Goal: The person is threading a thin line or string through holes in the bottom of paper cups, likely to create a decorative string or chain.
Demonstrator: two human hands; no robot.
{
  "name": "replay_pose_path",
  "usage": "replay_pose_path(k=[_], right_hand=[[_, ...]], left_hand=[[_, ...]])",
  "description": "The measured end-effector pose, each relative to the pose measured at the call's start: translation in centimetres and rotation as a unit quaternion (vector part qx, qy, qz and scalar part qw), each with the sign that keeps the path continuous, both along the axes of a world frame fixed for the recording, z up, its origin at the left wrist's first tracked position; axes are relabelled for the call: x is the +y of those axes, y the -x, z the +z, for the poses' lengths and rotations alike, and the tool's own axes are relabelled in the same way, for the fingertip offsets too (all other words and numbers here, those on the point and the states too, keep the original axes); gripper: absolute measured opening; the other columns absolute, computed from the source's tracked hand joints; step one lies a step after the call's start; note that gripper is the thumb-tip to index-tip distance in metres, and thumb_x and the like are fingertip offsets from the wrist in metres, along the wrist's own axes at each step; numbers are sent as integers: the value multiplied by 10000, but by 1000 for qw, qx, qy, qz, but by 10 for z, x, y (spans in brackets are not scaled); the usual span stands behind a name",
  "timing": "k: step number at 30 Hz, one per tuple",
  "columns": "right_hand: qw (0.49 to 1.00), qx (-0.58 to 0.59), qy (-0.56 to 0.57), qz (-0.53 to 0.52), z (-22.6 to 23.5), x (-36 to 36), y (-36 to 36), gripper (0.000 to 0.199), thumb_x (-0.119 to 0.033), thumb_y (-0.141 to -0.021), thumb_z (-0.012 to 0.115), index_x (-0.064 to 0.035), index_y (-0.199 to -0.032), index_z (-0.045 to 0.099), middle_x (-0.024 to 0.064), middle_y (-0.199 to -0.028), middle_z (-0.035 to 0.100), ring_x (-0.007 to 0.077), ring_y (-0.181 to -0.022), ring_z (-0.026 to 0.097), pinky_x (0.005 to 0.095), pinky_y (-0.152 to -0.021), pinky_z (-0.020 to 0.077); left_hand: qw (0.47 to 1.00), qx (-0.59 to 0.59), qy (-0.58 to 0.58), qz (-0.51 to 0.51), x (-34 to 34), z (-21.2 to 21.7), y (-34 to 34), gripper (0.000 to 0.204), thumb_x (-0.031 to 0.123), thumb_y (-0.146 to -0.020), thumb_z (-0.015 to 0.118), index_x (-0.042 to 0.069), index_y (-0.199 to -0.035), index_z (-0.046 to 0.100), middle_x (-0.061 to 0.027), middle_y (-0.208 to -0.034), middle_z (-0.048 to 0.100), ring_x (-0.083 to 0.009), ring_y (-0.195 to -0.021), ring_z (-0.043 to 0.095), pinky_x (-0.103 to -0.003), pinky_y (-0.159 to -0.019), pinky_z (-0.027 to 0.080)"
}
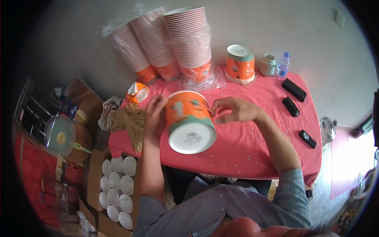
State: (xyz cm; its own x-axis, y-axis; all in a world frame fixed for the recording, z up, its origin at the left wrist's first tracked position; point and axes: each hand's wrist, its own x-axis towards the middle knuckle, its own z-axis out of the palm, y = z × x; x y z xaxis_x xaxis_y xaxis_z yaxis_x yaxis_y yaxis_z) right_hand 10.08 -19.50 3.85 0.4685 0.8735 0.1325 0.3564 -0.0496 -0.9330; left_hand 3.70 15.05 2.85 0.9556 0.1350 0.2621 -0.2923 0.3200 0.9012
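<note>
An orange paper bucket [183, 110] with a green band is tilted above the table, its white base [192, 138] toward me. My left hand [154, 114] is closed against the bucket's left side, fingertips by the rim. A thin, light-coloured string [187, 101] runs across the orange wall from those fingertips to my right hand [237, 110]. There, thumb and fingers are bent in a pinch on the string at the bucket's right side. Behind, a similar upside-down bucket [240, 65] stands on the table, with a few rims beneath it.
Tall bucket stacks [189, 39] in clear plastic stand along the wall. A mug [269, 65], a bottle [284, 65] and black devices [294, 90] are on the pink tablecloth [244, 146]. Tan strings [132, 122] hang at the left edge, above a carton of clear cups [114, 179].
</note>
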Motion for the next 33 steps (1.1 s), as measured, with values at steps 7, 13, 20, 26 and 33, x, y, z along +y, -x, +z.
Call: replay_pose_path(k=[7,13,20,26,33], right_hand=[[994,105,-43,6,-6,13,-1,169,-132,-1045,771,-21,-1167,733,21,-1112,752,110,-1104,664,328,-1019,529],[992,94,-35,-77,0,10,1,468,-447,-1011,829,-30,-1193,721,32,-1111,730,143,-1098,675,345,-973,540],[974,143,18,-173,10,12,5,752,-551,-961,834,-26,-1428,568,90,-1121,705,179,-1055,704,359,-904,562],[953,202,-79,-210,7,5,-7,680,-442,-986,752,-98,-1531,533,80,-1130,712,175,-1026,737,390,-881,617],[839,103,-305,-439,43,-54,-26,734,-437,-1044,714,-89,-1640,463,103,-1013,747,213,-889,785,352,-745,645]], left_hand=[[998,33,59,-13,-20,-2,6,152,245,-1139,629,94,-1160,629,-50,-1052,722,-164,-919,735,-331,-789,629],[996,10,78,-37,-6,-25,-15,199,168,-1118,563,45,-1241,660,-114,-1117,767,-229,-983,775,-389,-867,670],[994,63,69,-61,12,-43,-54,354,200,-1139,465,-7,-1283,713,-132,-1211,780,-243,-1042,778,-411,-908,652],[996,79,38,16,-19,-48,-85,351,255,-1134,514,19,-1314,703,-99,-1198,771,-200,-1078,747,-362,-947,605],[962,-16,-239,134,-53,-54,-93,247,275,-1154,632,33,-1177,680,-13,-871,714,-121,-657,652,-275,-574,497]])
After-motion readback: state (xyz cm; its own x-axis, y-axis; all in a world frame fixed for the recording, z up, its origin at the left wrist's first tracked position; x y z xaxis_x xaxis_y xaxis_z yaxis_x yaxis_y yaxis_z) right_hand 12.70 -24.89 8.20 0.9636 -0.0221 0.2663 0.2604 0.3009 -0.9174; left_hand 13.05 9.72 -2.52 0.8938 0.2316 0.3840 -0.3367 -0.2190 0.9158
